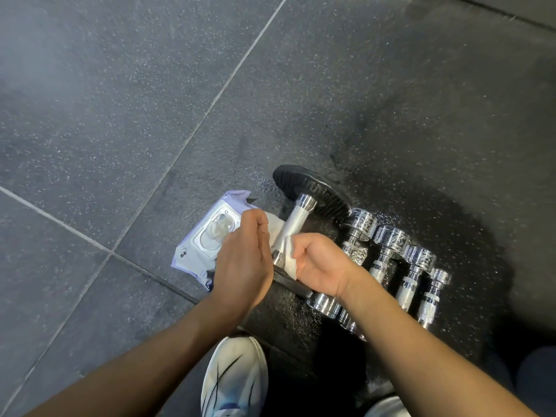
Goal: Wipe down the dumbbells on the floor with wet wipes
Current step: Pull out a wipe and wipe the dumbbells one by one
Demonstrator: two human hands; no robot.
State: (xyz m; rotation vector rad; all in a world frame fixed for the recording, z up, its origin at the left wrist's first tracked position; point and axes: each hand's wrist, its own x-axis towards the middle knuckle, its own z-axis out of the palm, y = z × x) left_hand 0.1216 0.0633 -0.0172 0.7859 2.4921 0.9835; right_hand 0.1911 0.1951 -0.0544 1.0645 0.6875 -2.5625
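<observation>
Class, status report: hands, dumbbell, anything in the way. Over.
Left hand, right hand grip wet wipe on black-ended dumbbell handle. Chrome dumbbells beside right hand; wipes pack beside left.

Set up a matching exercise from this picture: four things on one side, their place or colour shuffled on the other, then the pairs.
1 wipes pack
2 wipe
3 chrome dumbbells
4 shoe

A in a row right of the black-headed dumbbell
B gripped by the right hand
C white, bottom edge of view
D lilac, by the left hand

Pairs: 1-D, 2-B, 3-A, 4-C
</observation>
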